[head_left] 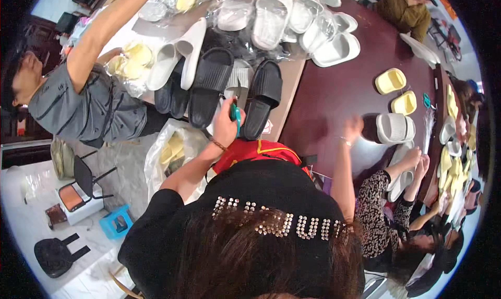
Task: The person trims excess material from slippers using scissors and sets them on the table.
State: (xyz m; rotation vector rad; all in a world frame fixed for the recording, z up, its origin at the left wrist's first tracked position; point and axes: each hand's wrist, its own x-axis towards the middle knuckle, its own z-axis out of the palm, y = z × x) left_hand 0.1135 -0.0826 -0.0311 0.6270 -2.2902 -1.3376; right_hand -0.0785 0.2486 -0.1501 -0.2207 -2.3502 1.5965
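Teal tool [237, 117] in left hand [225, 123], right hand [352, 130] forward above table [329, 93]

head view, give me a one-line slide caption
Left hand holding a green-handled tool beside black slippers, right hand blurred over the dark red table.

Shirt [250, 181]: black, with loose short sleeves [166, 208]
Studs [272, 226]: round, shiny, silvery, set in letter shapes across the shirt
Hair [229, 265]: long, loose, brown, hanging over the shirt
Lap cloth [253, 150]: red, yellow edging
Left hand [224, 124]: brown bracelet [218, 144] at the wrist
Right hand [353, 128]: thin pale band [345, 141]
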